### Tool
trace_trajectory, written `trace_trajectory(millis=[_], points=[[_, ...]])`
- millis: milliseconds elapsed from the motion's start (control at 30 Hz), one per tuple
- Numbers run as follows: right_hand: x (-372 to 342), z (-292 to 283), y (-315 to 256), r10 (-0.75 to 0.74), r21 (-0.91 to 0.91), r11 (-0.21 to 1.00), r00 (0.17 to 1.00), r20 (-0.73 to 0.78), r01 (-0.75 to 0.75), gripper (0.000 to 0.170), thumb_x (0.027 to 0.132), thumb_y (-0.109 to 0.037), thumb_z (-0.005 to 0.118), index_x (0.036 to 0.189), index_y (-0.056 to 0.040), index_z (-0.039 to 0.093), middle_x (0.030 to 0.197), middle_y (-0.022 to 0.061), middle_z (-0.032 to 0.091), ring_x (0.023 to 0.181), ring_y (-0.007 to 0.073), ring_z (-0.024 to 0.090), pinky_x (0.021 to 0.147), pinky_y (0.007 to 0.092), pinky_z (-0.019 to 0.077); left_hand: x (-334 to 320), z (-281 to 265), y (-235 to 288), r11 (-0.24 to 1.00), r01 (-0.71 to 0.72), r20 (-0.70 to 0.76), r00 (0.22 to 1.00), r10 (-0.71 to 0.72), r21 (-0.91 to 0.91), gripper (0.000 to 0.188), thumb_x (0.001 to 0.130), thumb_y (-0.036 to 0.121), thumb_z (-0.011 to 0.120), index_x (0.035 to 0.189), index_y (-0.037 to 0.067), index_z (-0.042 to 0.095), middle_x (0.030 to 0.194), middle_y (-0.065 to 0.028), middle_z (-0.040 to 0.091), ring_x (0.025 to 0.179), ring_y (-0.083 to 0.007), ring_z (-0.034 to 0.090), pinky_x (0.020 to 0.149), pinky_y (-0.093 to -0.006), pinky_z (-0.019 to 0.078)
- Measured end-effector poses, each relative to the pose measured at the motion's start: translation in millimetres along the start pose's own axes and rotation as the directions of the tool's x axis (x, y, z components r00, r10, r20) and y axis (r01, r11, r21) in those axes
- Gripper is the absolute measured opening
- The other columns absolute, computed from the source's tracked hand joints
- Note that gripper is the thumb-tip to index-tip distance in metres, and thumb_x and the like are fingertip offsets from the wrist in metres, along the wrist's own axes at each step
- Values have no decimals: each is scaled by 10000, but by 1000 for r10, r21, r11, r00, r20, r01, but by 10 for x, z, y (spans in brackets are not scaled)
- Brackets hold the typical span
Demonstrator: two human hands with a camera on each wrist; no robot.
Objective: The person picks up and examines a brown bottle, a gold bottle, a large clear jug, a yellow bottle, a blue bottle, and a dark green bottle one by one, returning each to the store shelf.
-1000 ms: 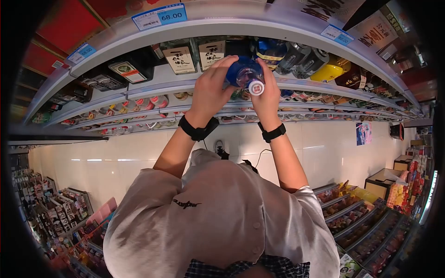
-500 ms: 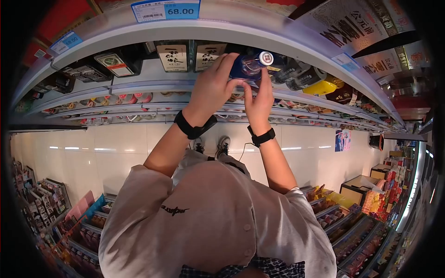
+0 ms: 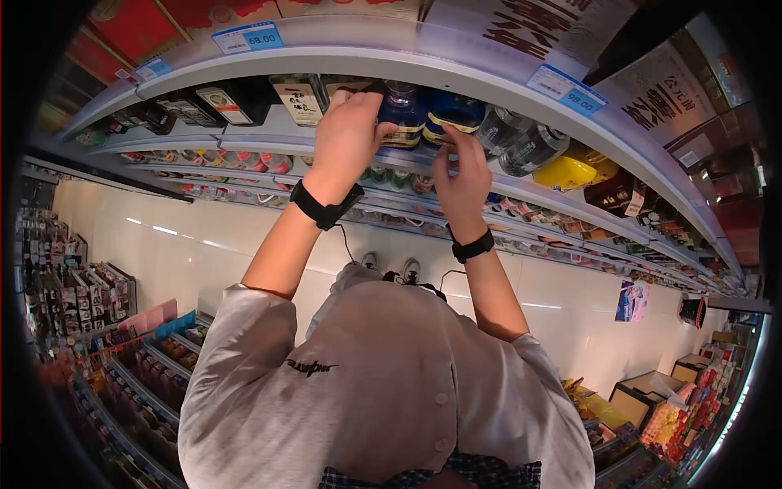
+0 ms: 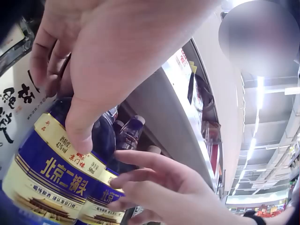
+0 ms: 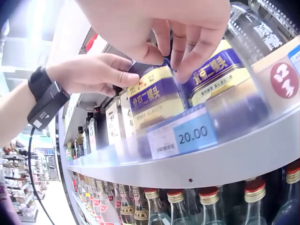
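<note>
Two blue liquor bottles with cream-and-blue labels stand side by side on the shelf: the left bottle (image 3: 403,121) and the right bottle (image 3: 458,112). My left hand (image 3: 349,140) holds the left bottle, thumb pressed over the front label and fingers round its far side, as the left wrist view shows on the bottle (image 4: 58,180). My right hand (image 3: 464,179) is in front of the right bottle, its fingers loosely bent. In the right wrist view its fingertips (image 5: 185,72) are right at the gap between the bottles.
A clear shelf lip carries a 20.00 price tag (image 5: 190,136). Boxed white-label bottles (image 3: 297,99) stand to the left; clear bottles (image 3: 533,145) and a yellow one (image 3: 570,169) to the right. An upper shelf edge (image 3: 440,81) overhangs. Red-capped bottles (image 5: 211,199) line the shelf below.
The blue bottle, held tilted in both hands before, now stands upright on the shelf beside its twin. My right hand has let go of it and drawn back a little.
</note>
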State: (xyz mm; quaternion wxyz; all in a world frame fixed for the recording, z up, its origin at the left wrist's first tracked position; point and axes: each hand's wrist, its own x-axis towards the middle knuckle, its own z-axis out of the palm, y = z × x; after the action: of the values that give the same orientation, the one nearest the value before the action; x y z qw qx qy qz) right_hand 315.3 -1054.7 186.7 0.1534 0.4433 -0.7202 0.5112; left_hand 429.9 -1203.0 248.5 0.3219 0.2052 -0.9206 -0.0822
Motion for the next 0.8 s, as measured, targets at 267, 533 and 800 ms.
trace_trajectory(millis=[267, 533, 800], points=[[289, -472, 74, 45, 18, 999, 999, -15, -45, 398, 789, -81, 670, 1181, -52, 608, 1056, 107, 602, 719, 199, 669, 600, 310, 544, -80, 172, -63, 989, 102, 69, 993, -95, -108, 427, 792, 218, 758, 1114, 9, 570, 929, -175, 626, 818, -375, 615, 698, -426, 496], [526, -278, 112, 159, -266, 960, 954, 256, -88, 363, 868, -313, 661, 965, 32, 604, 826, 231, 640, 788, 417, 657, 681, 484, 545, -157, 316, -236, 987, -17, -64, 998, 7, -162, 464, 844, 254, 740, 1172, -11, 548, 875, -164, 605, 663, -291, 607, 623, -368, 476], [566, -215, 158, 194, -400, 914, 938, 288, -66, 422, 849, -325, 709, 1020, 39, 583, 796, 216, 674, 755, 403, 684, 643, 458, 569, -183, 349, -349, 994, -48, -48, 998, 44, -95, 515, 869, 298, 704, 1265, 17, 534, 960, -159, 638, 727, -304, 633, 658, -384, 495]])
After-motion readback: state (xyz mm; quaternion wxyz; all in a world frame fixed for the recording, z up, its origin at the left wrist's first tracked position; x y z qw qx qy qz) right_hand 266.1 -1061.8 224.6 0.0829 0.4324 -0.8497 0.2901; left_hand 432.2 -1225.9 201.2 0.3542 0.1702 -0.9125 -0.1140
